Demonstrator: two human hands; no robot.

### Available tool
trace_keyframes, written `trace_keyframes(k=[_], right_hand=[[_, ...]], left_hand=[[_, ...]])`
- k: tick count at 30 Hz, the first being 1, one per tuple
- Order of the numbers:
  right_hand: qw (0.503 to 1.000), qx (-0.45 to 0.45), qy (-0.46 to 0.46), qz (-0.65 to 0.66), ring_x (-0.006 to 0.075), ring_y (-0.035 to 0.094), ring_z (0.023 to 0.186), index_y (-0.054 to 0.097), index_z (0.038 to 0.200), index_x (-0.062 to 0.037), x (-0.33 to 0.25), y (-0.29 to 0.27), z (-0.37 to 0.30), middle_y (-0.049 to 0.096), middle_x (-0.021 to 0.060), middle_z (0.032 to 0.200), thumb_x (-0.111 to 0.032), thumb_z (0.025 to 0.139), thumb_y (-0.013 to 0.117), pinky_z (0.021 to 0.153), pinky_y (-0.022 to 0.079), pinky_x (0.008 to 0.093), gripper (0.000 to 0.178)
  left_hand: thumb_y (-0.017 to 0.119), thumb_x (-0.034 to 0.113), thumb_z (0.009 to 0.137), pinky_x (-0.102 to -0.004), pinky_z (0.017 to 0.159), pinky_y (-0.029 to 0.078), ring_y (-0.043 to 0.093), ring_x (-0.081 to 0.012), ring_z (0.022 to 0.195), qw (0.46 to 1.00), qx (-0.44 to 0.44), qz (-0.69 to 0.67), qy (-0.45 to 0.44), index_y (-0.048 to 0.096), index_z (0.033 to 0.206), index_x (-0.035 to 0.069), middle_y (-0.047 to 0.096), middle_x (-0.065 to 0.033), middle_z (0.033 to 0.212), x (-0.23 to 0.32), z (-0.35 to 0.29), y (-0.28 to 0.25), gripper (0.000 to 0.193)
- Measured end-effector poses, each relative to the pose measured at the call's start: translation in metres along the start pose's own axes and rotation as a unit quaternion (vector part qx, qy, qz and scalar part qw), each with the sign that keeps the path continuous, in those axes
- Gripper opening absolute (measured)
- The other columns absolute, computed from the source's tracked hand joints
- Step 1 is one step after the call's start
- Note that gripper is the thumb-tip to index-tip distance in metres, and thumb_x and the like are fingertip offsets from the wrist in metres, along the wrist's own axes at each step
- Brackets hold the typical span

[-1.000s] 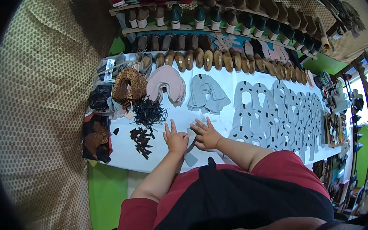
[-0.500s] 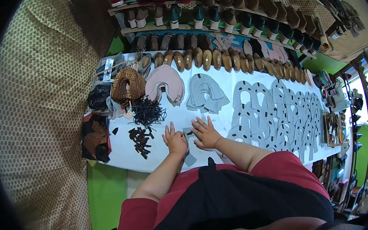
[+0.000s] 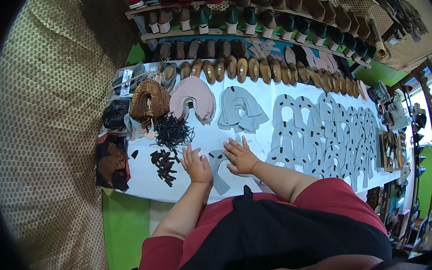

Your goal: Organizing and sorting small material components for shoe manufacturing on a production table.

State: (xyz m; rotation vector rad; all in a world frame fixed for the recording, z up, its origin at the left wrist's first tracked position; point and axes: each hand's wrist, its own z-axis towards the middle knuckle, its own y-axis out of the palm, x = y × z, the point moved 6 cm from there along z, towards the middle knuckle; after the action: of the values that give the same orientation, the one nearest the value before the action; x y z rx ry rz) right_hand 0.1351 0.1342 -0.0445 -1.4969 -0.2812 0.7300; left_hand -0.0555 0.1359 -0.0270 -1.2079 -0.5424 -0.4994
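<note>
A grey arch-shaped shoe piece lies flat on the white table close to my body, with a small dark strip near its top. Resting over its right side is my right hand, fingers spread and partly covering the piece. My left hand lies just left of it, open, its fingers stretched toward the black strips. A loose heap of short black strips sits left of that hand. Behind the heap is a tangle of thin black pieces. Neither hand appears to hold anything.
Many grey arch pieces with dark tabs cover the table's right side. Farther back are stacks of grey, pink and leopard-print pieces. Wooden shoe lasts line the far edge, below shelves of shoes.
My left hand has moved left off the grey piece, and its fingers have straightened out. More of the piece now shows. The right hand has stayed almost in place.
</note>
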Motion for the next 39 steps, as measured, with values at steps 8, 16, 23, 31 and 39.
trace_keyframes(k=[8, 16, 23, 31, 39], right_hand=[[1.000, -0.004, 0.005, 0.010, 0.0318, 0.023, 0.147, 0.049, 0.140, -0.0063, -0.001, 0.002, 0.000, 0.037, 0.0135, 0.153, -0.046, 0.086, 0.053, 0.113, 0.006, 0.0694, 0.067], [1.000, -0.007, 0.017, 0.022, 0.0311, 0.023, 0.147, 0.047, 0.140, -0.0055, 0.000, 0.001, 0.002, 0.037, 0.0138, 0.152, -0.044, 0.085, 0.055, 0.113, 0.006, 0.0689, 0.068], [0.999, -0.015, 0.027, 0.019, 0.0307, 0.024, 0.147, 0.046, 0.141, -0.0061, -0.004, 0.004, 0.000, 0.038, 0.0130, 0.151, -0.042, 0.084, 0.058, 0.114, 0.004, 0.0679, 0.068], [0.999, 0.001, 0.032, 0.000, 0.0317, 0.024, 0.146, 0.045, 0.142, -0.0085, -0.004, 0.000, -0.001, 0.039, 0.0110, 0.150, -0.044, 0.084, 0.059, 0.115, 0.003, 0.0668, 0.069], [0.988, 0.118, 0.095, 0.023, 0.0332, 0.032, 0.142, 0.059, 0.127, -0.0155, -0.033, 0.012, 0.017, 0.044, 0.0109, 0.146, -0.038, 0.084, 0.064, 0.109, 0.010, 0.0750, 0.048]], left_hand=[[0.055, 0.037, 0.090, -0.0644, 0.115, 0.003, 0.026, -0.0239, 0.148, 0.906, -0.264, 0.201, 0.262, 0.044, 0.146, 0.010, 0.036, -0.0103, 0.155, 0.042, -0.028, 0.020, 0.063], [0.052, 0.045, 0.092, -0.0649, 0.115, 0.000, 0.019, -0.0252, 0.149, 0.895, -0.320, 0.226, 0.213, 0.039, 0.148, 0.007, 0.029, -0.0088, 0.159, 0.034, -0.028, 0.027, 0.069], [0.053, 0.045, 0.091, -0.0684, 0.113, -0.001, 0.015, -0.0278, 0.151, 0.909, -0.326, 0.186, 0.179, 0.035, 0.151, 0.014, 0.024, -0.0075, 0.161, 0.005, -0.014, -0.002, 0.069], [0.058, 0.034, 0.089, -0.0678, 0.113, 0.003, 0.011, -0.0393, 0.150, 0.953, -0.154, 0.259, -0.019, 0.031, 0.153, 0.012, 0.017, -0.0137, 0.163, -0.103, -0.017, -0.116, 0.073], [0.053, 0.046, 0.092, -0.0630, 0.116, 0.004, 0.006, -0.0342, 0.151, 0.943, -0.165, 0.266, -0.112, 0.023, 0.155, 0.011, 0.011, -0.0103, 0.165, -0.176, -0.031, -0.141, 0.078]])
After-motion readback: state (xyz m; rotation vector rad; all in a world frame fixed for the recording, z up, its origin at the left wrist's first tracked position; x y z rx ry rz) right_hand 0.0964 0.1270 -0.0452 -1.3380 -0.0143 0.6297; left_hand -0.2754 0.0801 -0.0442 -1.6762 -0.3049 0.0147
